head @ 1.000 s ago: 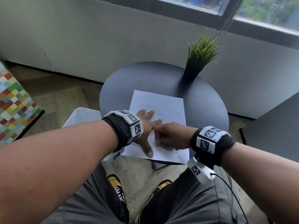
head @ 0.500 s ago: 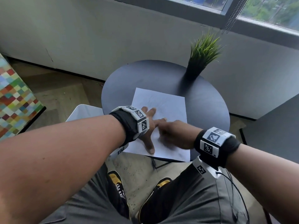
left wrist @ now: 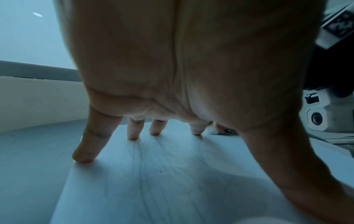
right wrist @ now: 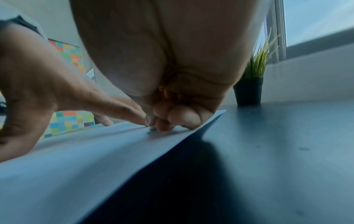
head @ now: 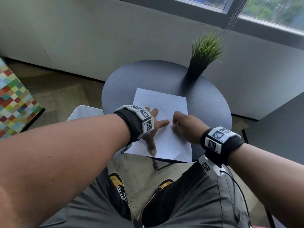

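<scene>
A white sheet of paper (head: 164,99) with faint pencil lines lies on a round dark table (head: 131,79). My left hand (head: 154,125) presses flat on the sheet with its fingers spread; the left wrist view shows the fingertips (left wrist: 132,136) on the paper (left wrist: 153,181). My right hand (head: 184,127) sits just right of the left index finger, fingers curled down onto the sheet (right wrist: 76,151). It seems to pinch a small white object (left wrist: 212,132), which is mostly hidden under the fingers (right wrist: 180,118).
A green grass plant in a black pot (head: 202,53) stands at the table's far right. The paper's near edge hangs over the table rim above my knees. A white stool (head: 82,112) sits left of the table, and a dark surface (head: 279,129) lies to the right.
My right hand has shifted a little to the right and away from me on the paper. The left hand stays spread flat in the same place.
</scene>
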A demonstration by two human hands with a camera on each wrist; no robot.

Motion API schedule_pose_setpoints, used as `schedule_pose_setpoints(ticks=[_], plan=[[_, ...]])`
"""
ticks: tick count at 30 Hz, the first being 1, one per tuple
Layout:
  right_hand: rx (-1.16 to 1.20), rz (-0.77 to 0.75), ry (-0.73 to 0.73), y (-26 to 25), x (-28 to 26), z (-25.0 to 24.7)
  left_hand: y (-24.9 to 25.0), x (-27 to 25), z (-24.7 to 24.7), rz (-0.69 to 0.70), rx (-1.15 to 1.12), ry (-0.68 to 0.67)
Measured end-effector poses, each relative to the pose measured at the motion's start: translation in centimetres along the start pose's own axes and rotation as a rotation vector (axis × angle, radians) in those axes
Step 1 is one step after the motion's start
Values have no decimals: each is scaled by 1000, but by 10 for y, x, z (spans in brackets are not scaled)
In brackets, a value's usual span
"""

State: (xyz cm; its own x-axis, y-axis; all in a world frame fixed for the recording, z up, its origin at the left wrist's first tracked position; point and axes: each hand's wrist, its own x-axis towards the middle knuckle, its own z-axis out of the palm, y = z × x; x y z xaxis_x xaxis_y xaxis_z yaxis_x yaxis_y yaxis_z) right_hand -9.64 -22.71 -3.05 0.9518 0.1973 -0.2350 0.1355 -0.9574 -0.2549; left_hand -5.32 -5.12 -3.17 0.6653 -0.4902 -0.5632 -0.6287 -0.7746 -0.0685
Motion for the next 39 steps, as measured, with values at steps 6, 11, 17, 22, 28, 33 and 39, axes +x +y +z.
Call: schedule_pose_setpoints(ticks=[6, 11, 17, 22, 28, 33, 39], plan=[[-57, -171, -204, -16, -12, 2, 3, -1, -2, -7, 16, 2], [-94, -103, -143, -15, -12, 9, 2, -1, -2, -11, 7, 6], [-51, 5, -39, 0, -4, -2, 8, 0, -5, -27, 23, -9], [-112, -219, -302, -24, -27, 12, 9, 0, -7, -32, 19, -41], [-82, 78, -8, 11, -7, -1, 9, 2, -6, -36, 19, -46], [-63, -326, -305, -26, -36, 15, 10, 1, 0, -38, 8, -49], [-67, 95, 10, 16, -6, 4, 14, 2, 9, -48, -76, -20]])
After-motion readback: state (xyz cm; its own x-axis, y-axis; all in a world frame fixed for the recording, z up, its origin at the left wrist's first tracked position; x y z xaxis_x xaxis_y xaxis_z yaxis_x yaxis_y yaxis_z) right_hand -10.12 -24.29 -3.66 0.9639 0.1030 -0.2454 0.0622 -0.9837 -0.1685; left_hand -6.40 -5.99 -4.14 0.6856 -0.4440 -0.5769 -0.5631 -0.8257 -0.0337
